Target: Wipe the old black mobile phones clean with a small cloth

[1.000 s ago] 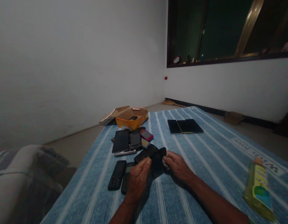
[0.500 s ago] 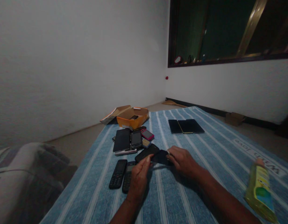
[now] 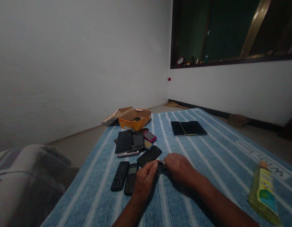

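Observation:
Over the striped cloth, my left hand (image 3: 146,178) is closed, its thumb and fingers pinching one side of a dark flat piece (image 3: 161,169). My right hand (image 3: 180,167) grips the other side, fingers curled. Both hands cover most of that piece, so its kind is unclear. Just beyond my left fingers lies a black phone (image 3: 150,155). Left of that hand are two keypad phones, a black one (image 3: 120,176) and one with a grey screen (image 3: 131,179), partly behind the hand.
Farther back sit a stack of phones (image 3: 123,142), a pink phone (image 3: 150,136) and an open orange box (image 3: 135,124). Dark phones (image 3: 188,128) lie side by side at the back right. A bottle of yellow liquid (image 3: 264,192) rests on the striped cloth (image 3: 207,201) at right.
My hands have drawn closer together. The dark piece, broader in view before, is now mostly hidden between them. More of the black phone behind them shows.

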`<act>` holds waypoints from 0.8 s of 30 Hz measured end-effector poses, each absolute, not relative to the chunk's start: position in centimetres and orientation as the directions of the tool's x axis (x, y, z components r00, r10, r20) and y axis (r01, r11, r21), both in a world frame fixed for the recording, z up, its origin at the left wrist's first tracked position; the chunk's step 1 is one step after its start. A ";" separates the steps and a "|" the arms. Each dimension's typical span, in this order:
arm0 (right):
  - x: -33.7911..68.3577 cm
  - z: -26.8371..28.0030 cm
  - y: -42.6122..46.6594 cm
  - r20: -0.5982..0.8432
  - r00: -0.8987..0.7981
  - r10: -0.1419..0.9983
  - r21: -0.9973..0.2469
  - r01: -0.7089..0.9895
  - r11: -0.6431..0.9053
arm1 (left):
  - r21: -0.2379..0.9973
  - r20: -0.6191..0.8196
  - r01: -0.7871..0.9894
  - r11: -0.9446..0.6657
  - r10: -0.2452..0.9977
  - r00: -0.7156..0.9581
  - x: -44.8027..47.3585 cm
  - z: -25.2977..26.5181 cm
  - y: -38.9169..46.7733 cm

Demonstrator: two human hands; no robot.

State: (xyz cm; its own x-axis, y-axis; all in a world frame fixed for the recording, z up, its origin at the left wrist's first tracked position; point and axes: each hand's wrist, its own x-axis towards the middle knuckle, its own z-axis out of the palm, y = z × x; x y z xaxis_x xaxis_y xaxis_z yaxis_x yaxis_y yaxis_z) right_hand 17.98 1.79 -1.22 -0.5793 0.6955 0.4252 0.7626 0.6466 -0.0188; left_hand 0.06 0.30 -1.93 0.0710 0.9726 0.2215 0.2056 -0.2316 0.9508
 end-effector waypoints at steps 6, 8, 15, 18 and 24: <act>17.2 -1.9 1.5 0.464 -0.547 0.697 -0.004 0.785 0.619 | 0.946 0.196 0.244 -0.212 0.977 0.089 -0.2 -2.3 0.5; 16.8 -2.1 1.4 0.501 -0.536 0.680 0.003 0.786 0.618 | 0.943 0.187 0.261 -0.209 0.977 0.106 -0.3 -2.3 0.6; 15.4 -2.6 0.7 0.573 -0.537 0.619 -0.010 0.751 0.660 | 0.929 0.179 0.285 -0.235 0.961 0.210 -0.6 -2.3 0.7; 15.4 -2.6 0.6 0.564 -0.527 0.636 -0.015 0.763 0.646 | 0.924 0.173 0.299 -0.239 0.958 0.230 -0.6 -2.1 0.6; 16.2 -2.0 0.8 0.476 -0.532 0.701 0.001 0.797 0.604 | 0.922 0.188 0.294 -0.252 0.955 0.231 -0.6 -2.0 0.6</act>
